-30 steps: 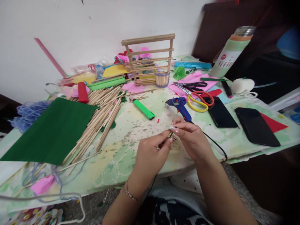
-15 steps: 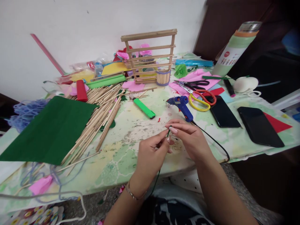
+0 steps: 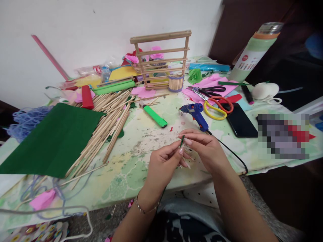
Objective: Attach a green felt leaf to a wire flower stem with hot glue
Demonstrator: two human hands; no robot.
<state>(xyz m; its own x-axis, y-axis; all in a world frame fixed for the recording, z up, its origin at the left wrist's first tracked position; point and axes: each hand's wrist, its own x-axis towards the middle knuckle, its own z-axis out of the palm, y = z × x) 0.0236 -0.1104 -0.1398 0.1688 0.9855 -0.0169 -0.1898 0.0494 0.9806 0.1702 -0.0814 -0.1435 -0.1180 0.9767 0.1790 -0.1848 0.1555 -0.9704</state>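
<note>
The left hand (image 3: 163,164) has its grip pressed together, thumb and forefinger pinching a thin green stem (image 3: 182,141) just below its upper end. The right hand (image 3: 206,148) meets it from 3 o'clock. Its grip is closed too, with the fingertips nipping the same green stem near the top. The stem stands nearly upright between the two hands, above the near edge of the bench (image 3: 131,168). A dark green length runs on below the left wrist toward the lap. A thin bracelet (image 3: 144,209) circles that wrist.

Close by at 12 o'clock from the hands, a blue glue gun (image 3: 194,112) rests on the bench. Its black cord (image 3: 233,155) trails past the right hand at 3 o'clock to the bench edge. At 1 o'clock lie yellow-and-orange scissors (image 3: 216,108), with a black phone (image 3: 240,124) just beside them. At 11 o'clock is a bright green pen-shaped tool (image 3: 154,116). At 10 o'clock a loose heap of wooden sticks (image 3: 108,122) meets a dark green sheet (image 3: 51,139), which lies at 9 o'clock. Farther off at 12 o'clock a stick frame (image 3: 161,60) stands upright by the wall, with a small stick cup (image 3: 176,83) at its foot. A tall pale green bottle (image 3: 252,53) stands at 1 o'clock, well apart.
</note>
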